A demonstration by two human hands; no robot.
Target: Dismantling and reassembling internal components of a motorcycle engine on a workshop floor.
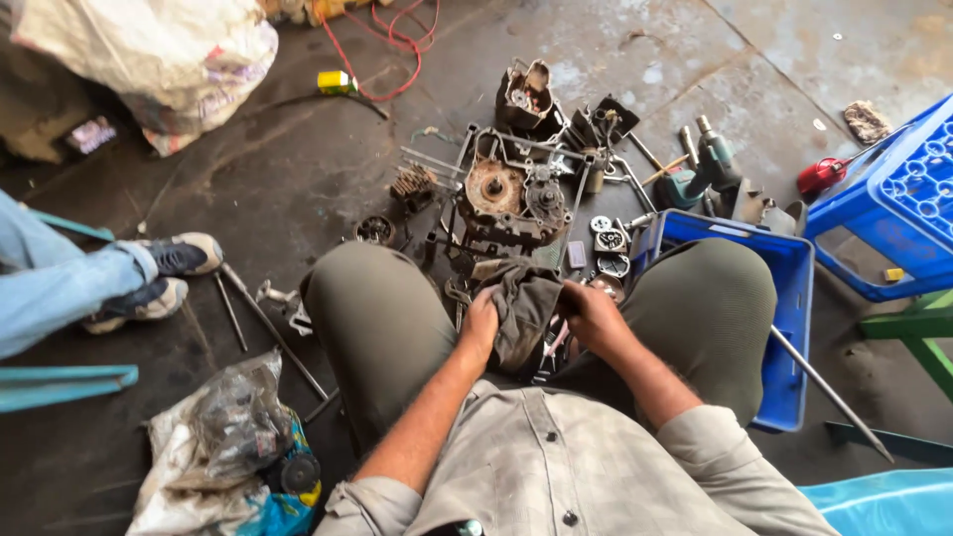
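dark rag (523, 308) sits bunched between both hands, left hand (480, 325) and right hand (594, 316) fingers seemingly gripping it.

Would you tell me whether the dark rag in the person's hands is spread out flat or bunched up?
Bunched up. The dark rag hangs in crumpled folds, gripped between the left hand and the right hand between the knees.

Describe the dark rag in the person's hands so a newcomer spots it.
Start at the rusty engine casing on the floor, then drop to the knees. The dark grey, greasy cloth rag bunches between left hand and right hand, the only soft thing among metal parts.
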